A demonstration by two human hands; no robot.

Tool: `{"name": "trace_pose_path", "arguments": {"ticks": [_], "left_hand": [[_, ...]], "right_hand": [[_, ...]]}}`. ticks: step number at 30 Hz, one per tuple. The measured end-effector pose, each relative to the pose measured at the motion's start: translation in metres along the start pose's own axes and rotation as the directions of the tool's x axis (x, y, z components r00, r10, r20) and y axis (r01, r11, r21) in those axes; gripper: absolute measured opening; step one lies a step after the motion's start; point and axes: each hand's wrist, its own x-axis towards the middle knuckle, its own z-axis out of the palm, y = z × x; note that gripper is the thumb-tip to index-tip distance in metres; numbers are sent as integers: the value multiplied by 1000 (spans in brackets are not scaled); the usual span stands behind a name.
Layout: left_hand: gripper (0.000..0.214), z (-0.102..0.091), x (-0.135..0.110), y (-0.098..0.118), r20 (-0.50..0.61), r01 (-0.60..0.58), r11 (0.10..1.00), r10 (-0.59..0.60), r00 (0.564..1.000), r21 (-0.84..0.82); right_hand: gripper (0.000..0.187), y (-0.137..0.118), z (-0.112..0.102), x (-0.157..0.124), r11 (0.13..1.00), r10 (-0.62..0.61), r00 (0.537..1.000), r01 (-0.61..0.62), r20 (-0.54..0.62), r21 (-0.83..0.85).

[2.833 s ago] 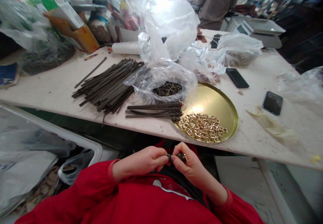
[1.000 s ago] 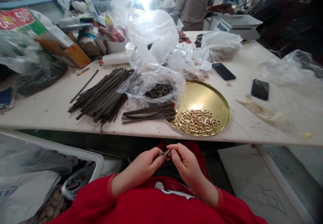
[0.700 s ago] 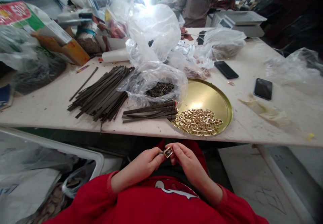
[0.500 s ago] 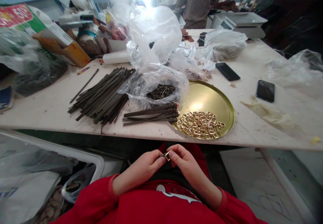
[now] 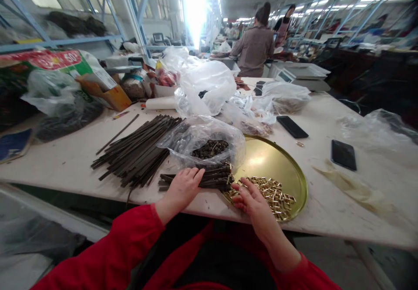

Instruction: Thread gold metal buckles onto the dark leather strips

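Observation:
My left hand (image 5: 183, 187) lies with fingers stretched flat on a small bundle of dark straps (image 5: 214, 177) at the table's near edge. My right hand (image 5: 252, 202) reaches onto a heap of gold buckles (image 5: 276, 193) in a round gold tray (image 5: 271, 159), its fingers apart and the fingertips touching the buckles. Just behind the bundle stands an open clear bag of small dark parts (image 5: 209, 148). Nothing shows inside either hand. Both sleeves are red.
A large pile of loose dark straps (image 5: 140, 150) lies to the left on the white table (image 5: 65, 159). Two phones (image 5: 296, 126) (image 5: 343, 154), plastic bags, a cardboard box (image 5: 107, 92) and a scale (image 5: 303, 72) lie farther off. A person (image 5: 256, 46) stands at the far end.
Both hands rose from my lap, where they held a strap end with a buckle, to the table. The left now rests on the strap bundle, the right on the buckles.

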Motion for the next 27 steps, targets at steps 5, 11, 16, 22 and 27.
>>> {"name": "trace_pose_path", "arguments": {"ticks": [5,11,16,22,27], "left_hand": [[31,10,3,6,88,47,999,-47,995,3],[25,8,14,14,70,91,995,-89,994,-37],[21,-30,6,17,71,107,981,-97,993,-162],[16,-126,-102,-29,198,333,871,-277,940,-361],[23,-164,-284,-55,330,703,343,-699,634,-623]], "right_hand": [[59,14,-6,-22,991,-58,998,61,31,-119],[53,19,-15,-44,973,-126,990,135,60,-189],[55,19,-24,-64,954,-159,985,171,68,-247],[63,41,-26,-70,904,-12,980,96,200,-416],[69,66,21,-56,823,235,890,32,390,-567]]}}
